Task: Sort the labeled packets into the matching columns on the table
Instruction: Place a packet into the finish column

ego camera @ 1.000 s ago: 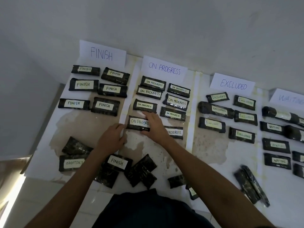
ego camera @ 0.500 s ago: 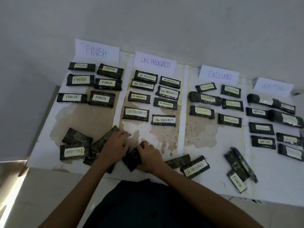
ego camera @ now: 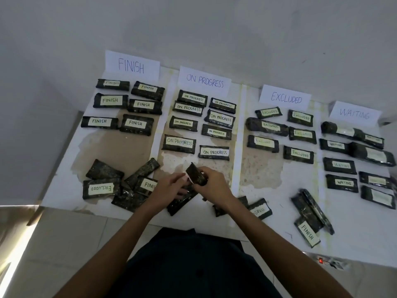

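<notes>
We see a dark, glossy packet [ego camera: 196, 174], label hidden, lifted over the tabletop [ego camera: 277, 214] at lower centre of the frame. Its long axis slants toward upper left. Left hand [ego camera: 171, 187] and right hand [ego camera: 212, 182], close together, both grip it.

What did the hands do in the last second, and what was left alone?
Both hands pulled back from the ON PROGRESS column, where they had just set a packet down, to the unsorted heap at the near edge. There the right hand and left hand took hold of a dark packet and tipped it up. The sorted rows and the upside-down EXCLUDED packet stayed put.
</notes>
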The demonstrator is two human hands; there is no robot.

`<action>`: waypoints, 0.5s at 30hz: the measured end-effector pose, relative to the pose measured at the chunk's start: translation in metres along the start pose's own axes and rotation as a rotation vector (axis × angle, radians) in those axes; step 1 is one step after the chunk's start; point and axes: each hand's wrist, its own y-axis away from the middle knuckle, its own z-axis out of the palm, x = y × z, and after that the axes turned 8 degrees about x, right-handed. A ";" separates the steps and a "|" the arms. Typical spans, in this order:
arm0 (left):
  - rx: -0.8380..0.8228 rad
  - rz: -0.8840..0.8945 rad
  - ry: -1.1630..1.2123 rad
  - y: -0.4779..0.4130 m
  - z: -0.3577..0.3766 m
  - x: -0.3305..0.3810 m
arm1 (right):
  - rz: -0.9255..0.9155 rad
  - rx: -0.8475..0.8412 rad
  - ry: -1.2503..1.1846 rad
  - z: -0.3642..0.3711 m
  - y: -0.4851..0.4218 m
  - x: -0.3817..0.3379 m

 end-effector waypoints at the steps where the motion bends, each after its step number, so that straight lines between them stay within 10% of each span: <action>1: -0.018 -0.052 0.078 0.003 0.004 0.005 | -0.089 0.007 0.071 0.001 0.002 0.001; 15: 0.037 -0.097 0.337 0.003 0.008 0.021 | 0.014 -0.076 -0.154 -0.027 0.021 -0.010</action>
